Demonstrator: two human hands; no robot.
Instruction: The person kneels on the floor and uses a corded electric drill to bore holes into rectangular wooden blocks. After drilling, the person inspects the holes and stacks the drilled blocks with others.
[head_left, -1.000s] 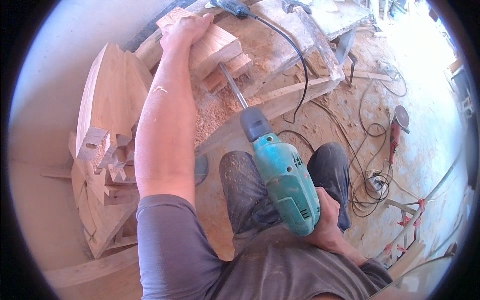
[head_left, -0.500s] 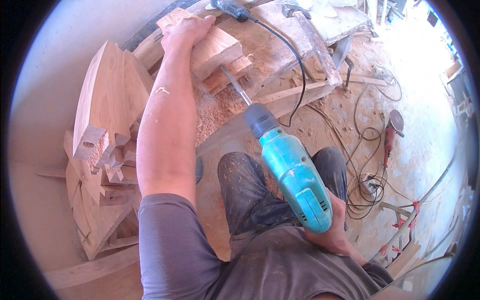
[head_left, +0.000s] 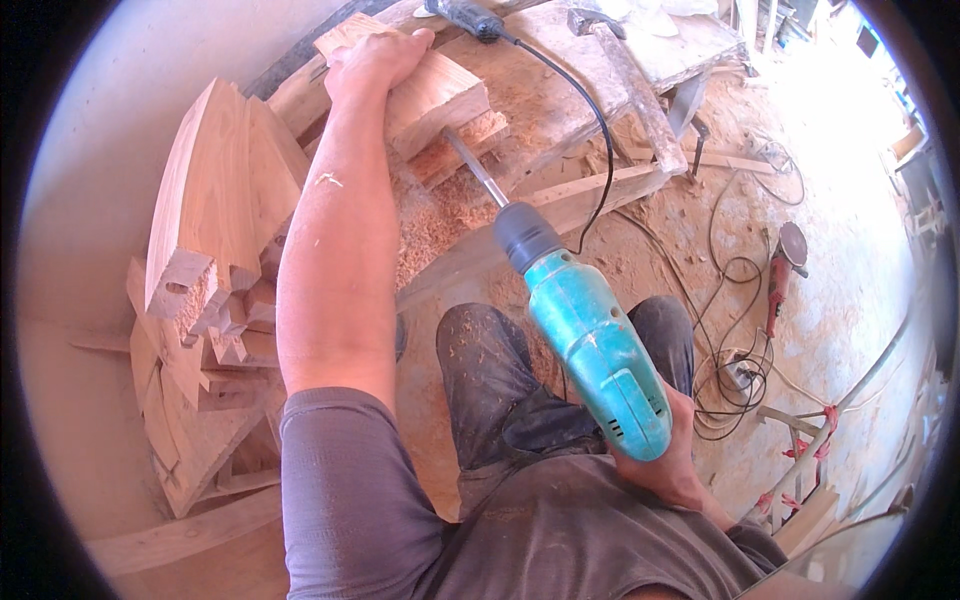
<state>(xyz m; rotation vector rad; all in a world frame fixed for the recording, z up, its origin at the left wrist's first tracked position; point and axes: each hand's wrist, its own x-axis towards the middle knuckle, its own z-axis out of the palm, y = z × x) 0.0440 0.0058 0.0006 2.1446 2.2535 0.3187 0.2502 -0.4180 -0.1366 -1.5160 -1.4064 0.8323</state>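
My left hand [head_left: 375, 60] presses flat on top of a pale wooden block [head_left: 440, 98] that lies on a sawdust-covered workbench [head_left: 560, 110]. My right hand [head_left: 670, 460] grips the rear handle of a teal electric drill [head_left: 590, 340]. The drill's long bit [head_left: 478, 170] points up and left, its tip buried in the near end of the block. Sawdust is heaped under the bit. My dusty dark trouser knees show below the drill.
A stack of curved, notched wooden pieces [head_left: 210, 300] stands at the left. A black cord [head_left: 590, 130] runs over the bench to a dark power tool [head_left: 465, 15]. An angle grinder [head_left: 785, 265] and tangled cables [head_left: 730, 370] lie on the dusty floor at right.
The drill has shifted a little to the right and toward me, while the bit stays in the block. My left hand has kept its place on the block.
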